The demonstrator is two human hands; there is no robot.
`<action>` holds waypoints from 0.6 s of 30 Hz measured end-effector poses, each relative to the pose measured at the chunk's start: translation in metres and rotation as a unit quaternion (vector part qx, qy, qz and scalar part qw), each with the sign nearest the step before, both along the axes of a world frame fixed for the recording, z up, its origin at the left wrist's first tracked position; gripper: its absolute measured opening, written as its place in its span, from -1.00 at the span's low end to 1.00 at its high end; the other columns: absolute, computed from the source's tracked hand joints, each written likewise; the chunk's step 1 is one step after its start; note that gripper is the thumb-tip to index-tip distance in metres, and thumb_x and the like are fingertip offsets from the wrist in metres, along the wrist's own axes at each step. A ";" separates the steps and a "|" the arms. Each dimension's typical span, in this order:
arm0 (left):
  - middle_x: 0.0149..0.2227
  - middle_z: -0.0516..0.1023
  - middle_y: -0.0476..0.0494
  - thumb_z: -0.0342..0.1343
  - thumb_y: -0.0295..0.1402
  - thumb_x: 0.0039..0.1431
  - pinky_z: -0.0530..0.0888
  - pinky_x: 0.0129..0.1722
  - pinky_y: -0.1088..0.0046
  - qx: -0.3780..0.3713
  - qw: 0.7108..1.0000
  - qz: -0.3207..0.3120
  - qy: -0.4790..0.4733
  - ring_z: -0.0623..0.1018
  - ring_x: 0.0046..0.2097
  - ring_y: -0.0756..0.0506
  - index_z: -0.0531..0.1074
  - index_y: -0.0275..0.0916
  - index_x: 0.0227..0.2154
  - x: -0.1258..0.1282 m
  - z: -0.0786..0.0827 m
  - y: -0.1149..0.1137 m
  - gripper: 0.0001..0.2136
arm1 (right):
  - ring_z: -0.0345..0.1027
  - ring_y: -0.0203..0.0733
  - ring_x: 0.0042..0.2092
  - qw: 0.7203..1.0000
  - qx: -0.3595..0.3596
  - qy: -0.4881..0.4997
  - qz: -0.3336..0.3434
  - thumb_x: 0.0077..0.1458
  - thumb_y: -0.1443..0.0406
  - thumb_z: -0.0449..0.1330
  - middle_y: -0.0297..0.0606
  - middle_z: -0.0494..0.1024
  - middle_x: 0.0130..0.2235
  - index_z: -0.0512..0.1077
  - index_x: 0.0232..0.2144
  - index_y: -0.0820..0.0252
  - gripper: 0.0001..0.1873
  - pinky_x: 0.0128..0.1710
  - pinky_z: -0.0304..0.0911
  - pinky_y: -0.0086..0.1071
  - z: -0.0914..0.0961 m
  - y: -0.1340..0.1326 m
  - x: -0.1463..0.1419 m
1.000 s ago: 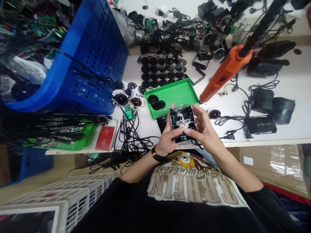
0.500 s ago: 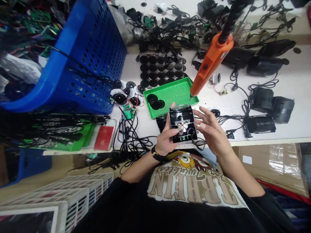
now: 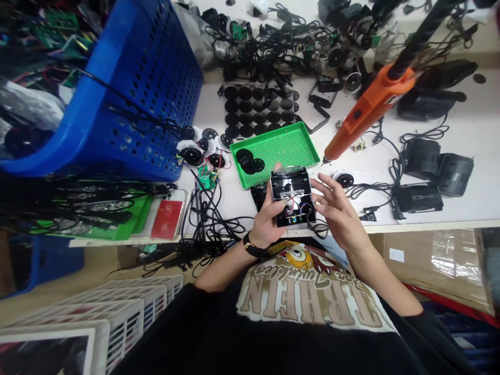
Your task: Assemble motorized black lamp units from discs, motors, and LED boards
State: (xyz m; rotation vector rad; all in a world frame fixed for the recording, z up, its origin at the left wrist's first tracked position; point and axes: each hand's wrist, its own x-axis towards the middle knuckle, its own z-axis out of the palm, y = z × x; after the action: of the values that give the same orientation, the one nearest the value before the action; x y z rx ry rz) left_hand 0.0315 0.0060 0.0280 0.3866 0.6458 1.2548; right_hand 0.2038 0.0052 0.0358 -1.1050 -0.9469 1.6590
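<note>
My left hand point(image 3: 269, 221) grips a black plastic housing point(image 3: 289, 179) by its left side, thumb over the inner face. The housing lies with its inside up, showing red and blue wires and a small board along its lower part. At its right edge is my right hand point(image 3: 339, 213), fingers spread and the fingertips near or touching the rim. Just behind the housing sits a green perforated tray point(image 3: 289, 140) with several black discs point(image 3: 250, 162) at its left end. An orange electric screwdriver point(image 3: 367, 114) hangs tip-down right of the tray.
A large blue basket point(image 3: 156, 78) full of parts stands at the left. Black discs in rows point(image 3: 258, 109) lie behind the tray, tangled cables point(image 3: 269, 52) farther back. Black housings point(image 3: 420, 156) with cords occupy the right. A red-backed phone point(image 3: 167, 216) lies near the front edge.
The orange screwdriver has swung to the right, away from above the tray. My left hand keeps its hold on the housing, and my right hand has hardly moved.
</note>
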 end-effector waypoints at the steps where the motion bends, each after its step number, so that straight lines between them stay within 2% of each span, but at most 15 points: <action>1: 0.28 0.50 -0.19 0.44 -0.15 -0.09 0.50 0.20 -0.01 -0.005 1.000 0.002 -0.001 0.56 0.22 -0.39 0.23 0.04 0.40 0.000 0.000 0.000 -0.07 | 0.38 0.01 0.28 1.000 0.000 0.002 0.000 0.09 0.24 0.36 -0.31 0.40 0.35 0.32 0.22 -0.20 -0.34 0.41 0.16 0.12 0.000 0.000 0.000; 5: 0.17 0.59 -0.18 0.41 -0.16 -0.07 0.54 0.13 0.03 -0.023 0.999 0.018 -0.016 0.62 0.12 -0.35 0.32 -0.02 0.34 0.000 0.001 0.002 -0.16 | 0.41 0.02 0.26 1.000 0.012 -0.006 -0.004 0.10 0.23 0.36 -0.29 0.41 0.34 0.32 0.22 -0.20 -0.35 0.37 0.23 0.13 -0.004 0.001 0.002; 9: 0.19 0.58 -0.17 0.33 -0.08 0.00 0.54 0.11 -0.09 -0.026 0.998 -0.009 -0.054 0.60 0.15 -0.41 0.33 0.00 0.32 -0.001 0.006 0.005 -0.24 | 0.40 0.01 0.27 0.993 0.080 -0.054 -0.062 0.14 0.20 0.36 -0.29 0.41 0.33 0.31 0.24 -0.21 -0.36 0.34 0.29 0.11 -0.005 0.004 0.010; 14: 0.19 0.57 -0.24 0.31 -0.06 -0.01 0.52 0.10 -0.21 -0.034 0.998 -0.018 -0.051 0.60 0.15 -0.47 0.26 -0.01 0.36 -0.005 0.004 0.005 -0.18 | 0.45 -0.03 0.21 0.966 0.160 -0.134 -0.153 0.20 0.19 0.33 -0.28 0.44 0.26 0.37 0.17 -0.17 -0.49 0.36 0.26 0.12 -0.005 0.008 0.021; 16: 0.17 0.58 -0.24 0.34 -0.12 -0.04 0.52 0.10 -0.22 -0.033 0.999 -0.019 -0.038 0.60 0.15 -0.47 0.20 -0.01 0.39 -0.006 0.002 0.004 -0.12 | 0.47 -0.04 0.17 0.963 0.165 -0.139 -0.162 0.18 0.19 0.34 -0.27 0.46 0.22 0.38 0.16 -0.17 -0.49 0.33 0.29 0.10 -0.006 0.007 0.022; 18: 0.13 0.59 -0.24 0.37 -0.17 -0.10 0.52 0.10 -0.22 -0.026 0.999 -0.021 -0.029 0.61 0.14 -0.47 0.16 0.00 0.41 -0.007 0.001 0.002 -0.06 | 0.47 -0.04 0.17 0.968 0.154 -0.133 -0.145 0.15 0.19 0.37 -0.26 0.46 0.21 0.37 0.17 -0.16 -0.45 0.30 0.34 0.07 -0.007 0.006 0.019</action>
State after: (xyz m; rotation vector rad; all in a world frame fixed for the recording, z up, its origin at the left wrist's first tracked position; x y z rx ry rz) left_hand 0.0241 0.0085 0.0292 0.3178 0.6160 1.2022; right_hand 0.2225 0.0110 0.0284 -1.2021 -1.1100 1.1033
